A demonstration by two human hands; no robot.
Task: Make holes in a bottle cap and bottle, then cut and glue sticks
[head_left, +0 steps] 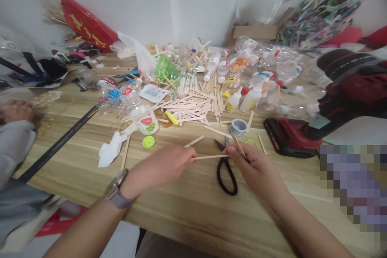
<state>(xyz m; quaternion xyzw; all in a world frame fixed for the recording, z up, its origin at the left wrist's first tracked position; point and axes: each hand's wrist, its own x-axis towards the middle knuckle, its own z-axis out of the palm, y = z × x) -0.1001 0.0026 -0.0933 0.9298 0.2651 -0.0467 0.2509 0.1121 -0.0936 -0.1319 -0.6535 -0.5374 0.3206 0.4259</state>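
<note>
My left hand (163, 165), wearing a watch (117, 188) at the wrist, is closed with its fingertips on the end of a thin wooden craft stick (211, 157). The stick spans the gap to my right hand (255, 165), whose thumb and fingers pinch its other end. A second wooden stick (238, 146) sticks up from the right hand's grip. Beyond my left fingers shows another stick (195, 141); I cannot tell whether it is held or lies on the table. Black-handled scissors (227, 177) lie on the table between my hands, partly covered by the right one.
Ahead lies a pile of craft sticks (193, 107), with a yellow cutter (171, 117), a tape roll (238, 126) and glue bottles (234, 100) around it. Plastic bottles (145, 119) crowd the table. A red cordless tool (302, 139) stands right. Another person's hand (16, 111) is left.
</note>
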